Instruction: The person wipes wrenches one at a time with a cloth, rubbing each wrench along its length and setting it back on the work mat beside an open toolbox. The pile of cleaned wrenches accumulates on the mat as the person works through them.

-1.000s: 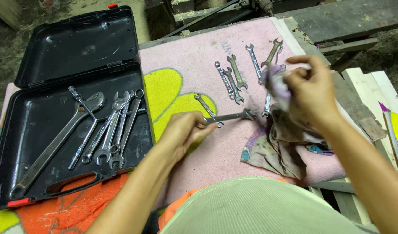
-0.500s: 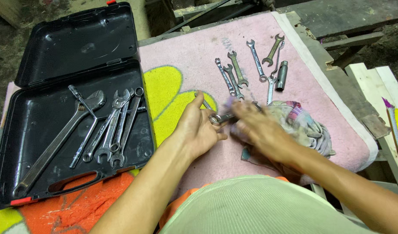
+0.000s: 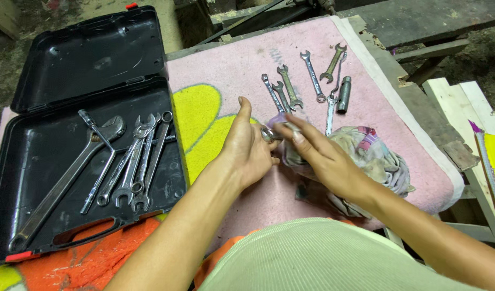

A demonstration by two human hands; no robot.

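Both hands (image 3: 290,148) grip one wrench (image 3: 267,133) — rag (image 3: 366,156) beneath.

Warm, fairly even light falls from above and slightly in front, bright on the pink towel (image 3: 236,59) and dimmer toward the dirt ground at the upper left corner. Shadows are soft: a faint one sits under the left hand (image 3: 247,148) and another under the right hand (image 3: 323,159), both short. The open black case (image 3: 91,48) shows dull grey glare on its lid, and the wrenches inside (image 3: 134,161) glint in thin streaks. Focus is sharp across the middle; the fingertips look slightly smeared. Lines bend a little at the frame edges, and the pale shirt at the bottom is soft.
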